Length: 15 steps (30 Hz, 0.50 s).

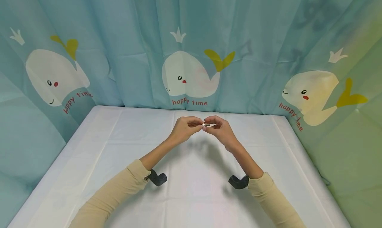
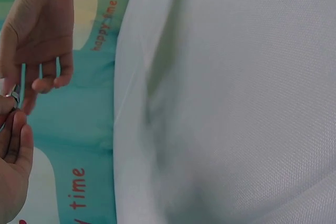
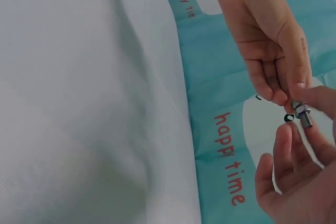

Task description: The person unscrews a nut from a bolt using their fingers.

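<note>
A small metal bolt with a nut on it (image 1: 206, 124) is between the two hands above the far part of the table. The left hand (image 1: 185, 127) pinches one end in its fingertips. From the other side, the right hand (image 1: 222, 131) has its thumb and index finger at the nut. In the right wrist view the threaded end of the bolt (image 3: 307, 121) sticks out past the nut, toward the palm of the right hand (image 3: 307, 192). The left hand (image 3: 268, 30) covers the other end. Only a sliver of the bolt (image 2: 16, 96) shows in the left wrist view.
A white cloth covers the table (image 1: 191, 188). Blue-green curtains (image 1: 134, 72) with printed whales stand behind and at both sides. Black curved pieces (image 1: 158, 178) are worn near both sleeve cuffs.
</note>
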Tool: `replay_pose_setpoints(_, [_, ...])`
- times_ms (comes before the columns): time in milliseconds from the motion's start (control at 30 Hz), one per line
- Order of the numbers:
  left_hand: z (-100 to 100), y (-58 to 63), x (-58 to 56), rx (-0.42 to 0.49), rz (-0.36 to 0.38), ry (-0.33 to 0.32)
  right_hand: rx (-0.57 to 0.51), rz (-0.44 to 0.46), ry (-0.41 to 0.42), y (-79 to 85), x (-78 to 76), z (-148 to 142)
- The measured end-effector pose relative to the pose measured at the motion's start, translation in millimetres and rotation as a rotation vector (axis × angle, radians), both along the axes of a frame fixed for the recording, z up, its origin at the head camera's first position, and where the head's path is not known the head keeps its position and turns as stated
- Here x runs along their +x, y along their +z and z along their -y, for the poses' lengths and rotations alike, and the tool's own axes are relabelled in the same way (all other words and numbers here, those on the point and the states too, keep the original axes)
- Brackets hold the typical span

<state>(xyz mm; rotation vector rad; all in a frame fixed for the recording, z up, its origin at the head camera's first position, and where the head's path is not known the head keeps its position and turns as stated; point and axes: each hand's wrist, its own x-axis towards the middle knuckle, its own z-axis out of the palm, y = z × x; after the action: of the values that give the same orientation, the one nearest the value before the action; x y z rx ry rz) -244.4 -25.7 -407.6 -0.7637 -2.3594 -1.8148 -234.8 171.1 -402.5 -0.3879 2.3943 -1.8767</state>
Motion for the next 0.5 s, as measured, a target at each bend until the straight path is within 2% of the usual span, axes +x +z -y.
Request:
replay_pose_setpoints(233, [-0.5, -0.4, -0.2, -0.002, -0.009, -0.003, 0.006, 0.108, -0.070, 1.8, 1.7, 2.9])
replay_pose_setpoints(500, [0.4, -1.5, -0.6, -0.011, -0.004, -0.002, -0.015, 0.065, -0.042, -3.2, -1.2, 1.5])
